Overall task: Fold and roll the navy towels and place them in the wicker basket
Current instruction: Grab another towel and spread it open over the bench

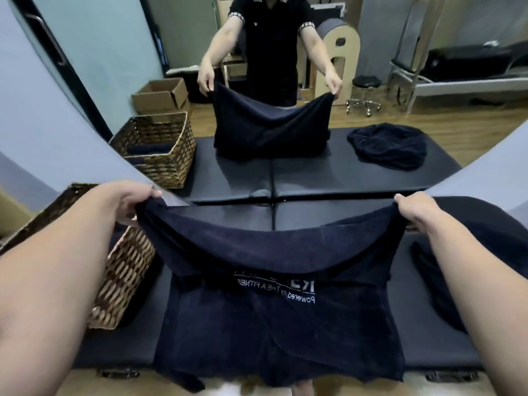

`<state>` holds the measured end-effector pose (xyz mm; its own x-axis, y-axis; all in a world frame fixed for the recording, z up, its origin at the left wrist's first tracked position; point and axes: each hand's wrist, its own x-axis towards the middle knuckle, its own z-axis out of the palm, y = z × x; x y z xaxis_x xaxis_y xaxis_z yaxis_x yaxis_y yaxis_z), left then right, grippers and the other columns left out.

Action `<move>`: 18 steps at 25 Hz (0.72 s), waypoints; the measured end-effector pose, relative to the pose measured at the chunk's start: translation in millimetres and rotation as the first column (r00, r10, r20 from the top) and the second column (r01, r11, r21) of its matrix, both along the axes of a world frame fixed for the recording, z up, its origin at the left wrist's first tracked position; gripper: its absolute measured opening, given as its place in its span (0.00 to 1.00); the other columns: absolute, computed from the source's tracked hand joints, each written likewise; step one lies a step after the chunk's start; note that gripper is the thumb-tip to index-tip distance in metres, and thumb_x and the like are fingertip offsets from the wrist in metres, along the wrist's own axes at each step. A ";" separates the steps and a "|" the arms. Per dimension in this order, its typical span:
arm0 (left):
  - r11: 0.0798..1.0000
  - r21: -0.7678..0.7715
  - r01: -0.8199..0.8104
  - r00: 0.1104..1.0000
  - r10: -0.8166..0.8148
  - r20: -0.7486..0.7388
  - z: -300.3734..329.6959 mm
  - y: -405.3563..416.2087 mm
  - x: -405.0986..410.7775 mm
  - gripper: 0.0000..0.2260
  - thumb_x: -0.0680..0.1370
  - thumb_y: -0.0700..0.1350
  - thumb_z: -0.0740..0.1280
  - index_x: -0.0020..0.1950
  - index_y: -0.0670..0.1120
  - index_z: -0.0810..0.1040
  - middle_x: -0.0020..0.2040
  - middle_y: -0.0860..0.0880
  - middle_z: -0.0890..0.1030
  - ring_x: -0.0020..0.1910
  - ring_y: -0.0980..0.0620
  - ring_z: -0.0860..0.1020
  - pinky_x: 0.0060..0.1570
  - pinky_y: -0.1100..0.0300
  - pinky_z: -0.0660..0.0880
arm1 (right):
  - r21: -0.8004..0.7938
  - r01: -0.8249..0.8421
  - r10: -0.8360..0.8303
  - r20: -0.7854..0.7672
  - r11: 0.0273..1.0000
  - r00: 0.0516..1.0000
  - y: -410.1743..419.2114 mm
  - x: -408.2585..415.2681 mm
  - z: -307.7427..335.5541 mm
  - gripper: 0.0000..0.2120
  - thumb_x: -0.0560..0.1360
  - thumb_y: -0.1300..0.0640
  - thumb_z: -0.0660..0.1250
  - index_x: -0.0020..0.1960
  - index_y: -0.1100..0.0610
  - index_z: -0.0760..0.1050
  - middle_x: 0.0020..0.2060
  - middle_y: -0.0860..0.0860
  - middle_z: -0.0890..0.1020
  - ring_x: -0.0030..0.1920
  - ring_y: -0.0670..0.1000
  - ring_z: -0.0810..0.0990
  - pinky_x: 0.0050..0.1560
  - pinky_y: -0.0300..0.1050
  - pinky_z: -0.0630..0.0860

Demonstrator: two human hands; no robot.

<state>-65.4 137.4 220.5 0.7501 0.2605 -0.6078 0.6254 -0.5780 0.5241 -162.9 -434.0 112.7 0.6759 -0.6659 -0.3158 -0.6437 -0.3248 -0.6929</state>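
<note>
A navy towel (274, 252) with white lettering is stretched between my two hands above a black padded table (423, 350). My left hand (137, 205) grips its left top corner and my right hand (414, 211) grips its right top corner. The upper edge sags between them and the lower part drapes over the table's front edge. A wicker basket (125, 270) stands at the left of the table, under my left forearm. A second navy towel (445, 284) lies crumpled at the right, partly hidden by my right forearm.
A large wall mirror (85, 81) rises right behind the table and reflects me, the towel, the basket and the room. In the reflection I see cardboard boxes, a stool and a bench on a wooden floor.
</note>
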 end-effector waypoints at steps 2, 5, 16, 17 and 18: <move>0.999 -0.007 -0.043 0.991 0.043 0.123 1.7 2.4 -15.4 0.10 0.84 0.49 0.59 0.48 0.47 0.74 0.46 0.46 0.79 0.42 0.49 0.75 0.52 0.53 0.73 | 0.078 -0.015 0.011 0.052 0.997 0.999 -27.9 -7.5 -24.7 0.29 0.73 0.39 0.63 0.55 0.65 0.76 0.51 0.64 0.82 0.48 0.64 0.82 0.53 0.60 0.81; 0.995 -0.076 -0.072 0.975 0.086 0.204 10.8 2.1 -42.9 0.10 0.84 0.46 0.56 0.46 0.47 0.73 0.44 0.46 0.77 0.41 0.49 0.73 0.57 0.51 0.70 | 0.229 0.019 -0.047 0.117 0.973 0.992 14.8 -60.6 16.1 0.31 0.68 0.34 0.72 0.52 0.62 0.79 0.48 0.59 0.83 0.46 0.60 0.83 0.49 0.56 0.82; 0.942 0.291 0.167 0.986 -0.154 -0.067 52.4 -9.7 -197.6 0.16 0.80 0.52 0.70 0.55 0.39 0.78 0.52 0.38 0.82 0.50 0.39 0.80 0.48 0.49 0.77 | 0.147 -0.084 0.066 0.121 0.986 0.990 31.7 -194.0 82.4 0.06 0.76 0.64 0.57 0.46 0.62 0.72 0.41 0.60 0.75 0.37 0.58 0.75 0.40 0.53 0.74; 0.942 0.308 0.134 0.990 -0.144 0.008 52.0 -12.3 -215.4 0.15 0.81 0.52 0.69 0.57 0.40 0.77 0.54 0.39 0.81 0.53 0.39 0.79 0.49 0.48 0.77 | 0.142 -0.103 0.085 0.129 0.985 0.988 32.0 -211.7 83.3 0.06 0.77 0.63 0.57 0.44 0.61 0.72 0.42 0.60 0.75 0.37 0.57 0.75 0.41 0.53 0.74; 0.962 0.264 0.073 0.990 -0.102 0.100 52.0 -15.1 -229.7 0.14 0.82 0.52 0.66 0.58 0.41 0.76 0.54 0.40 0.80 0.55 0.40 0.78 0.51 0.47 0.76 | 0.151 -0.107 0.085 0.146 0.983 0.986 30.5 -226.4 83.3 0.06 0.78 0.61 0.57 0.45 0.60 0.72 0.44 0.59 0.75 0.37 0.57 0.75 0.41 0.52 0.74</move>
